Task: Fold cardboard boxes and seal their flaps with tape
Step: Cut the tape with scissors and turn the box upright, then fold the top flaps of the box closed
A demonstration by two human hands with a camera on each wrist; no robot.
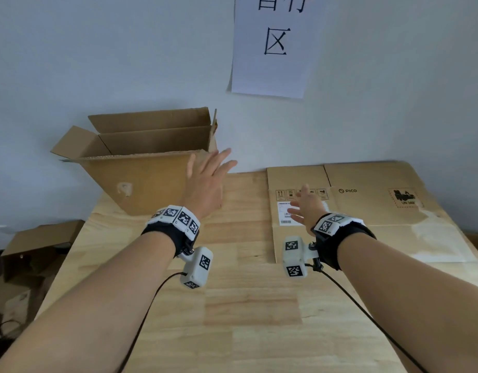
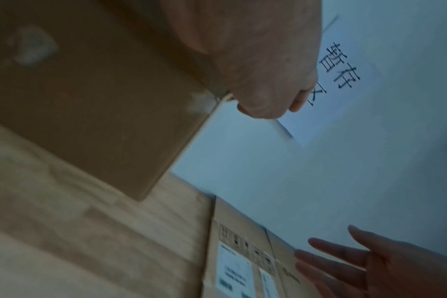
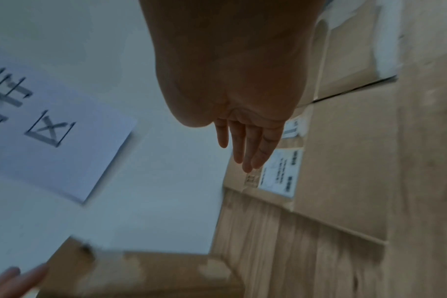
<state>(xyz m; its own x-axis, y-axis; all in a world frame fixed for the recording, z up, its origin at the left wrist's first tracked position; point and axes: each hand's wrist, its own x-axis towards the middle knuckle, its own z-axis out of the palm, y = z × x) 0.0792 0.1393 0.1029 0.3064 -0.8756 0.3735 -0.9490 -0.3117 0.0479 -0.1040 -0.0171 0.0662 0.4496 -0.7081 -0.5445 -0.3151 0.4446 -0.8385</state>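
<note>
An open brown cardboard box (image 1: 141, 179) stands tilted at the back left of the wooden table (image 1: 246, 305), its top flaps spread. My left hand (image 1: 208, 179) reaches to the box's right corner with straight, spread fingers; in the left wrist view the left hand (image 2: 255, 70) lies along that edge of the box (image 2: 89, 100), and whether they touch I cannot tell. A flattened cardboard box (image 1: 367, 205) with printed labels lies at the back right. My right hand (image 1: 305, 208) hovers over its left part, fingers straight, holding nothing.
A white paper sign (image 1: 275, 44) hangs on the wall right behind the table. More cardboard boxes (image 1: 30, 254) sit on the floor at the left. Black cables trail from both wrist cameras across the bare front half of the table.
</note>
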